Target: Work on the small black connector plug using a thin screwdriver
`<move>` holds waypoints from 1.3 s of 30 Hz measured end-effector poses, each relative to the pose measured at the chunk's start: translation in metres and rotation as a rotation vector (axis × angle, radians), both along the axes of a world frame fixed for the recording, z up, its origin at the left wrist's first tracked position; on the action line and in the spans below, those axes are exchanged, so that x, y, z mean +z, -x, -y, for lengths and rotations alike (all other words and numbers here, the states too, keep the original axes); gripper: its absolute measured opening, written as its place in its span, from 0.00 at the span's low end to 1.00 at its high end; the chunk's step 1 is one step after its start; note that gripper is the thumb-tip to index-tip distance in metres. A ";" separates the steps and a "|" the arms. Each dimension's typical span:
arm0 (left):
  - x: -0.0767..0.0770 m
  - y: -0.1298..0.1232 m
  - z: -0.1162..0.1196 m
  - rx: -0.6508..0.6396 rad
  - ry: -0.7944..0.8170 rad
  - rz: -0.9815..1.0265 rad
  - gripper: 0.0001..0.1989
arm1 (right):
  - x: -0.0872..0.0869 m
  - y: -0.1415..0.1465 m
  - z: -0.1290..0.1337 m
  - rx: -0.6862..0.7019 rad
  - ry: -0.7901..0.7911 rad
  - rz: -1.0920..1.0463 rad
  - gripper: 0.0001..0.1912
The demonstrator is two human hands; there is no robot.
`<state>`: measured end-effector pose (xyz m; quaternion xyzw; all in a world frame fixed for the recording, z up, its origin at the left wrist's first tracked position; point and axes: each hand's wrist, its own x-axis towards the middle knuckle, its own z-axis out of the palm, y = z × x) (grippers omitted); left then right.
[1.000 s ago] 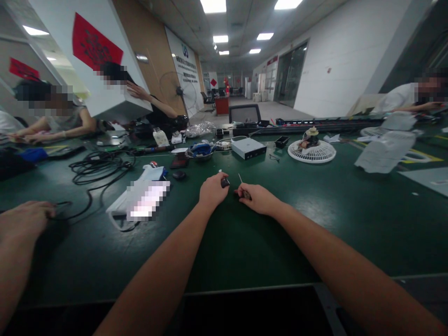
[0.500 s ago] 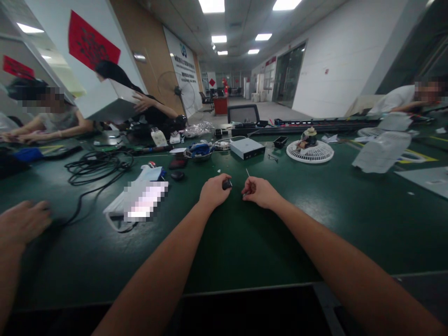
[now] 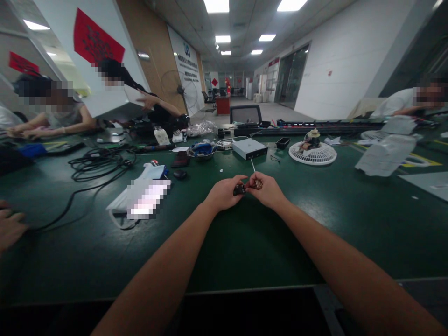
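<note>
Over the green table point(image 3: 245, 242), my left hand point(image 3: 224, 193) is closed on a small dark part point(image 3: 239, 189). My right hand point(image 3: 266, 189) holds a small copper-coloured part with a thin pale shaft point(image 3: 253, 165) pointing up and away from me. The fingertips of both hands meet or nearly meet, and the copper-coloured part point(image 3: 258, 184) is beside the dark one. Fingers partly hide both parts.
A grey-white box point(image 3: 249, 148) and a white fan grille point(image 3: 312, 153) lie beyond my hands. At left are a phone point(image 3: 150, 198), a black mouse point(image 3: 179, 174) and a coiled cable point(image 3: 100, 163). Another person's hand point(image 3: 10, 226) rests at the left edge.
My left hand has moved right, bringing the dark part up to my right hand. The other person's hand at the left edge has shifted left, and the view has turned slightly.
</note>
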<state>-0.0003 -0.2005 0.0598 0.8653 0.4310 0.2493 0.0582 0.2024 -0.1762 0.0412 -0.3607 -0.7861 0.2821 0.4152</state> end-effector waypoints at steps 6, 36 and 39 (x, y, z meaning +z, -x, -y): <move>0.000 0.001 0.001 -0.009 -0.012 -0.009 0.23 | -0.003 0.000 -0.001 0.051 0.013 0.032 0.10; 0.001 -0.002 0.001 -0.029 -0.051 -0.022 0.23 | 0.003 -0.001 0.001 -0.083 -0.067 0.092 0.10; 0.001 -0.003 0.001 -0.029 -0.064 -0.045 0.22 | 0.004 -0.001 0.001 -0.074 -0.054 0.094 0.11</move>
